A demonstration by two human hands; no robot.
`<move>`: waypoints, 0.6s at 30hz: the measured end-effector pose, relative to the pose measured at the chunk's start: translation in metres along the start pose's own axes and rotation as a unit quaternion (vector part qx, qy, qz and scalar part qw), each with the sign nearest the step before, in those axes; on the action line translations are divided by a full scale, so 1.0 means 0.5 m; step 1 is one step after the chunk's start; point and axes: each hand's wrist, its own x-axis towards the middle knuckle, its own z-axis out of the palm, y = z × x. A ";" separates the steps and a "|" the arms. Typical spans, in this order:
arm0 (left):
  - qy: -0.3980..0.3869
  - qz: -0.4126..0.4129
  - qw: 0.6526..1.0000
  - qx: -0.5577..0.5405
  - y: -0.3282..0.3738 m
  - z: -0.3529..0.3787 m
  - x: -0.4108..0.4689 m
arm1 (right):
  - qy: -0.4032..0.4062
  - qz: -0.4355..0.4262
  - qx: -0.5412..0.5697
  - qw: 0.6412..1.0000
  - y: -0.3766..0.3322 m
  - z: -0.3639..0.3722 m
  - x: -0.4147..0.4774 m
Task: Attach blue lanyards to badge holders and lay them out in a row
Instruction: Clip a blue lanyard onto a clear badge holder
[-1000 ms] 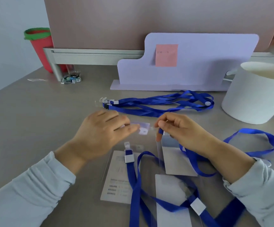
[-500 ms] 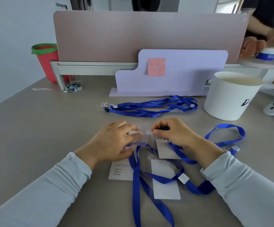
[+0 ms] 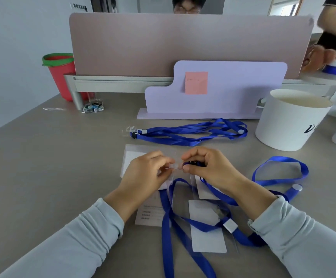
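one holder [image 3: 134, 157] now flat; left hand [image 3: 146, 176], right hand [image 3: 211, 171] pinch clip [image 3: 193, 163]

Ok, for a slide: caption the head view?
Left hand pinches a clear badge holder, right hand the black clip of a blue lanyard, near assembled badges.

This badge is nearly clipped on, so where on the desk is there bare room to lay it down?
Bare desk lies left of the left hand, out toward the red bucket. Crowded: badge holders and lanyards under your wrists, the lanyard loop and white tub to the right, the spare lanyard bundle farther back.
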 end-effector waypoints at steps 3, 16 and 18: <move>-0.001 0.071 0.994 0.078 -0.005 -0.001 0.002 | -0.004 0.006 -0.032 0.999 0.000 -0.001 0.001; 0.034 -0.039 0.996 -0.074 0.007 -0.005 -0.005 | -0.012 -0.064 -0.090 0.994 0.002 0.007 -0.005; 0.031 -0.047 0.996 -0.075 0.010 -0.005 -0.005 | -0.004 -0.076 -0.115 0.990 0.007 0.009 -0.004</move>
